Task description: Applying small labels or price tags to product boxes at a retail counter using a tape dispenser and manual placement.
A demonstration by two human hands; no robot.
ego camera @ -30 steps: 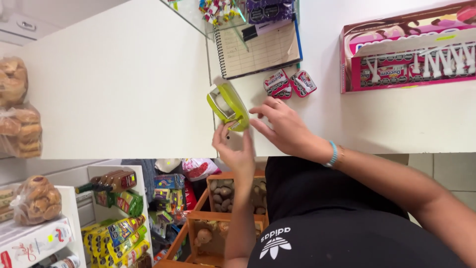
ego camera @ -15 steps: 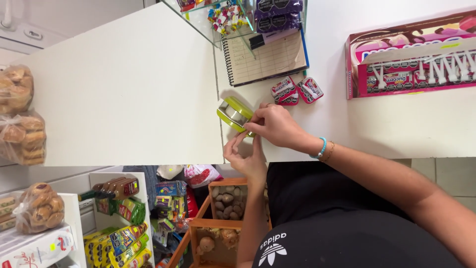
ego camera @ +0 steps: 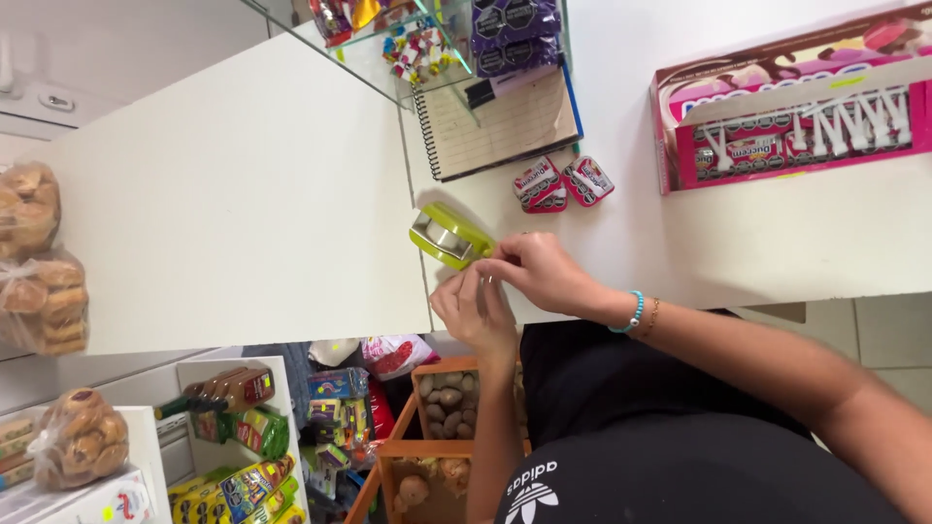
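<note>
Just beyond our right hand (ego camera: pixel 539 277) lie two small red-and-white packets (ego camera: pixel 563 181); a pink carton (ego camera: pixel 791 107) sits farther off. That hand grips the lime-green plastic tape dispenser (ego camera: pixel 449 236) on the white counter (ego camera: pixel 243 194); our left hand (ego camera: pixel 476 309) pinches beside it.

The tape dispenser (ego camera: pixel 449 236) lies on the surface (ego camera: pixel 243 213), at the seam between its two panels and near the edge closest to the person. Both hands meet just beside the dispenser at that edge: right hand (ego camera: pixel 544 275) over the surface, left hand (ego camera: pixel 478 312) past the edge. Two small packets (ego camera: pixel 563 181) lie side by side between the dispenser and the spiral notebook (ego camera: pixel 505 126). The display box (ego camera: pixel 791 107) sits toward the surface's far right end.
</note>
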